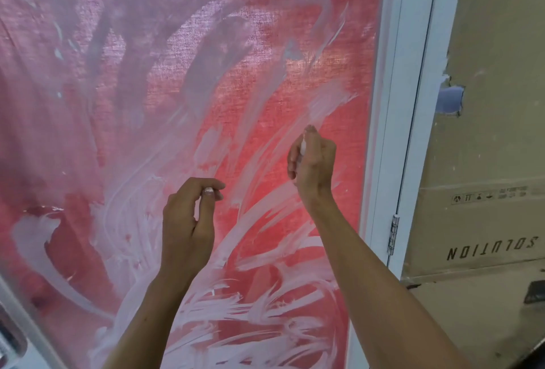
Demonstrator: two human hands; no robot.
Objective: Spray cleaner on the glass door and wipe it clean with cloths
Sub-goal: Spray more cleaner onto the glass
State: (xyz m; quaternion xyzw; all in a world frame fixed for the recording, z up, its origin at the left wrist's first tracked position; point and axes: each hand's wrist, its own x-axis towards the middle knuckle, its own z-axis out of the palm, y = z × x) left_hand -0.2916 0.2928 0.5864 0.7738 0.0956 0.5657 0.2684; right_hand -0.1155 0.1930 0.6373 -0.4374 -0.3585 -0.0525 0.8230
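Note:
The glass door (177, 74) fills most of the head view, smeared with white streaks, with red fabric showing behind it. My right hand (314, 171) grips a small, slim white spray bottle (303, 144), its top pointing up at the pane near the right side. My left hand (188, 215) is raised lower and to the left, close to the glass. Its thumb and fingers pinch a small pale object (208, 191), perhaps a cap. No cloth is in view.
The white door frame (413, 103) runs down the right side of the pane, with a metal hinge (393, 234) on it. Beyond stand large cardboard boxes (486, 162), one with a torn hole. A frame edge crosses the bottom-left corner.

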